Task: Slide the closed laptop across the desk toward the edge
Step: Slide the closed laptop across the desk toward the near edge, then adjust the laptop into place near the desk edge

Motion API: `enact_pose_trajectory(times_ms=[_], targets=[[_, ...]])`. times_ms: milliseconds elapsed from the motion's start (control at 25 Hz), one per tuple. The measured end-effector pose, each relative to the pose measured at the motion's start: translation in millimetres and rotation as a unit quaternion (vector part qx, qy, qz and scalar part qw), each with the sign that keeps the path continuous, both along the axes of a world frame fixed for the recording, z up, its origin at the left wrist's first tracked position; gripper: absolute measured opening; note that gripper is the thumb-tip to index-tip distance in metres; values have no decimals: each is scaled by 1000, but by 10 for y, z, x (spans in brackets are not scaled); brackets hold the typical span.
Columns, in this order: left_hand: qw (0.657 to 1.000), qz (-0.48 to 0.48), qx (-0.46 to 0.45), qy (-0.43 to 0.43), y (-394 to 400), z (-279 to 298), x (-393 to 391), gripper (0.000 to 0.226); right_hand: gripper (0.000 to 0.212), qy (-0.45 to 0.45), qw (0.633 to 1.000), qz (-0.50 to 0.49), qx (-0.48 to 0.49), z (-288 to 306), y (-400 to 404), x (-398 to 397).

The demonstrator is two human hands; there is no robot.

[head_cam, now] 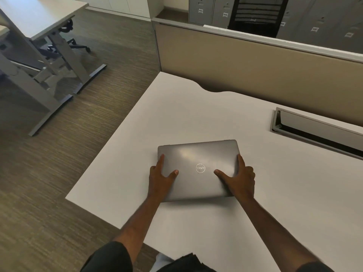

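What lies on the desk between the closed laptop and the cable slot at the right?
Nothing. In the head view, the desk is bare between the laptop and the cable slot.

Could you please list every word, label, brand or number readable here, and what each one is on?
"DELL", in a round badge, upside down to the camera: lid of the closed laptop.
"033" and "034": tags on two grey cabinets at the back.
Further tags on the cabinets at far right: too blurred to read.

Laptop (198,169): we find it flat on the desk (176,118), centre.
Left hand (161,177): at its 9 o'clock edge.
Right hand (238,178): at 3 o'clock.
Cable tray (314,128): 2 o'clock, apart.
Partition (255,71): 12 o'clock, behind.
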State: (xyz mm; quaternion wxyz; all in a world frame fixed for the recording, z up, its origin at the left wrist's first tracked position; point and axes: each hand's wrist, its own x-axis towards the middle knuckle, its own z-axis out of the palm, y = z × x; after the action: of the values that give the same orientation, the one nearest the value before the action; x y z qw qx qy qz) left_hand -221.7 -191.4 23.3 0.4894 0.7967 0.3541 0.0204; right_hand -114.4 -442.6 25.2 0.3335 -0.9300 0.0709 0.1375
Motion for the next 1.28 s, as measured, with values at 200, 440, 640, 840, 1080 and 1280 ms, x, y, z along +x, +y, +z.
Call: enact_pose_trajectory(times_ms=[200, 440, 640, 840, 1080, 1280], targets=[[1000, -14, 0, 9, -144, -59, -199, 84, 114, 1, 1000, -9, 0, -45, -161, -215], [999, -25, 2, 24, -285, -196, -382, 86, 114, 15, 1000, -9, -2, -157, -331, -415], [998, -48, 18, 36, -267, -294, -420, 87, 112, 15, 1000, -10, -2, -264, -392, -478], [991, -101, 66, 61, -182, -359, -440, 88, 113, 24, 999, -22, 11, -349, -407, -537], [977, -150, 128, 84, -168, -394, -454, 89, 112, 12, 1000, -22, -2, -403, -436, -588], [967, -174, 159, 100, -134, -372, -466, 90, 111, -1, 999, -22, -32, -420, -422, -637]])
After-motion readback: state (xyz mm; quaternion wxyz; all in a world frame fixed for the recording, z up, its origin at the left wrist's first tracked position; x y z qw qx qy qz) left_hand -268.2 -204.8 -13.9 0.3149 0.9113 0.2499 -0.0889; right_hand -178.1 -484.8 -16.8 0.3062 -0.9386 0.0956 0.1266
